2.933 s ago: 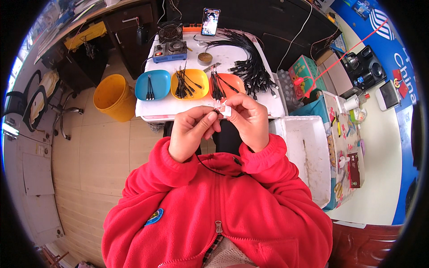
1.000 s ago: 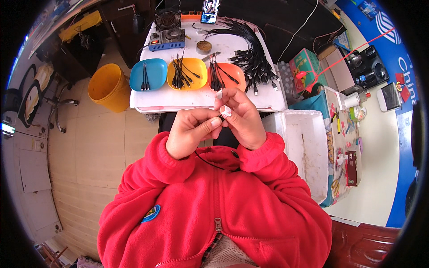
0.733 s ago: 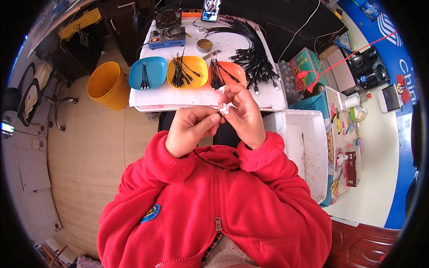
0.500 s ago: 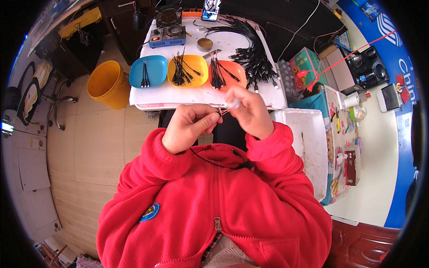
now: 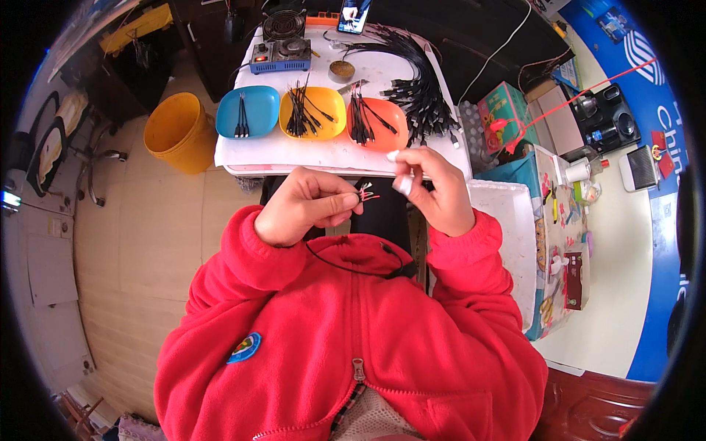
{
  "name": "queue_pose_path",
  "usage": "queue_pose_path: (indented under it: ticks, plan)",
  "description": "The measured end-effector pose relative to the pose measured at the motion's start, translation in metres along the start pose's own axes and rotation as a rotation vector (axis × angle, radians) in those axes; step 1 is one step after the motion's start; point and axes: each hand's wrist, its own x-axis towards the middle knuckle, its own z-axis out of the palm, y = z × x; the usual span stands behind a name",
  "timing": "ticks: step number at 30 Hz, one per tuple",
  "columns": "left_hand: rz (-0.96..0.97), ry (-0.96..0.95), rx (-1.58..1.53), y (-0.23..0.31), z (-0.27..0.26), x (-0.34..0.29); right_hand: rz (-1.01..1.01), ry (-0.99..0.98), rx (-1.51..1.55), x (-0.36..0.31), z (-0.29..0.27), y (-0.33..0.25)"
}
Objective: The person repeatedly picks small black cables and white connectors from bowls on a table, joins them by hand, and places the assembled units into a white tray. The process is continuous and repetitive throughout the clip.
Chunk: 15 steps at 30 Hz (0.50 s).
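Note:
My left hand [image 5: 312, 200] pinches the end of a thin black cable between thumb and forefinger. Bared red and white wires [image 5: 368, 195] fan out past its fingertips, and the cable's black length loops down over my jacket. To the right, apart from the wires, my right hand [image 5: 443, 195] is raised with thumb and forefinger spread. White wrappings cover those two fingertips, and nothing shows between them. Beyond the hands stand a blue dish [image 5: 262, 104], a yellow dish [image 5: 335, 98] and an orange dish [image 5: 397, 121], each with short black cables in it.
On the white table [image 5: 294, 163], a heap of black cables [image 5: 419, 95] lies right of the dishes. Behind are a blue soldering device [image 5: 281, 59], a round tin [image 5: 341, 71] and a phone [image 5: 354, 16]. A yellow bucket [image 5: 176, 136] stands left; a white foam box [image 5: 507, 220] sits right.
My right hand has drawn away to the right from the wires, its thumb and forefinger parting. The left hand keeps its pinch on the cable, and the wire ends are now spread in view.

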Motion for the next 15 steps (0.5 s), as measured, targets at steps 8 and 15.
queue_pose_path:
  ticks: [8, 15]
  plan:
    - [-0.030, -0.106, -0.098, -0.002, -0.005, 0.008, -0.426, -0.122, -0.193, 0.009, 0.004, -0.008]
    - [-0.040, -0.128, 0.020, 0.002, -0.004, 0.006, -0.434, -0.093, -0.173, 0.005, 0.011, -0.004]
